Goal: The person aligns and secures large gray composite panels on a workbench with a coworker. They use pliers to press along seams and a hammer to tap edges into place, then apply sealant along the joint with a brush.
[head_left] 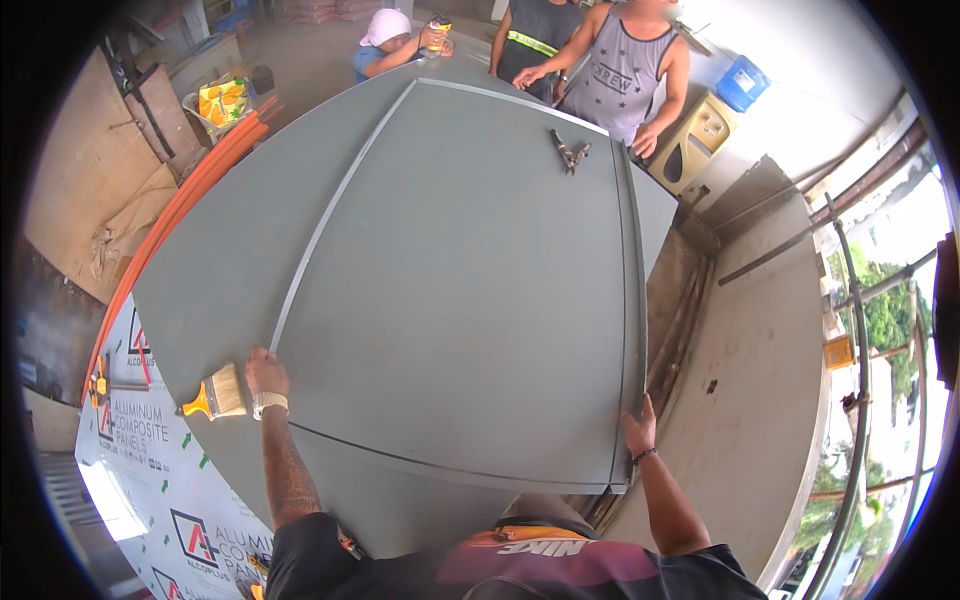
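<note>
A large grey panel [460,260] with folded edges lies before me on a bigger grey sheet [225,250]. My left hand [266,372] is closed on its near left corner. My right hand [638,428] grips the right edge near the front corner, with the fingers partly hidden on the outer side. Just left of my left hand lies a wide paintbrush [228,390] with a yellow handle and pale bristles. A pair of snips [570,152] rests on the panel's far right part, apart from both hands.
A printed white sheet [140,480] shows at the near left, with orange tubes [170,225] beyond it. At the far side, one person [390,40] holds a yellow power tool [436,35]; another [635,70] reaches toward the panel's edge. A water dispenser [695,140] and wall stand right.
</note>
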Demonstrator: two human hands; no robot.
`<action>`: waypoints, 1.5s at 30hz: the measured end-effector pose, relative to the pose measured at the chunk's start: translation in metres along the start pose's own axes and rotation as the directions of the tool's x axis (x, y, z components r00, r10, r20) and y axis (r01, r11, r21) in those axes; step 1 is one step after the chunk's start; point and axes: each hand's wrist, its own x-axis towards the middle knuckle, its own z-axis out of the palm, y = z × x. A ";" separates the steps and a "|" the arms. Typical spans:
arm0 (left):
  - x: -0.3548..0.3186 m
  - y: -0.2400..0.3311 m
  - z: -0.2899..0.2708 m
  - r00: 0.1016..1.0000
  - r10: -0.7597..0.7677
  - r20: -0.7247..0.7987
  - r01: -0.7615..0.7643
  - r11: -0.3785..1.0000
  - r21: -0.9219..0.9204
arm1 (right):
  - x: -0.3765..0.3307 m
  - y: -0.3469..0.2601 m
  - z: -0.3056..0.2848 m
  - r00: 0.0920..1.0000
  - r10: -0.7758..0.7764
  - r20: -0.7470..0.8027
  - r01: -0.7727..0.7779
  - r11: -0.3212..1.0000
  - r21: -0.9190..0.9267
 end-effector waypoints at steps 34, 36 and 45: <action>-0.302 0.039 -0.004 0.828 -0.535 0.165 0.396 0.351 -0.848 | 0.148 0.047 -0.181 0.973 -0.109 0.203 0.121 0.991 -0.049; -0.320 0.056 0.017 0.943 -0.324 0.079 0.324 0.835 -0.445 | 0.161 0.051 -0.191 0.971 -0.139 0.197 0.159 0.984 -0.086; -0.367 0.036 0.038 0.889 -0.386 0.245 0.442 0.588 -0.677 | 0.272 0.037 -0.198 0.949 -0.184 0.254 0.237 0.951 -0.198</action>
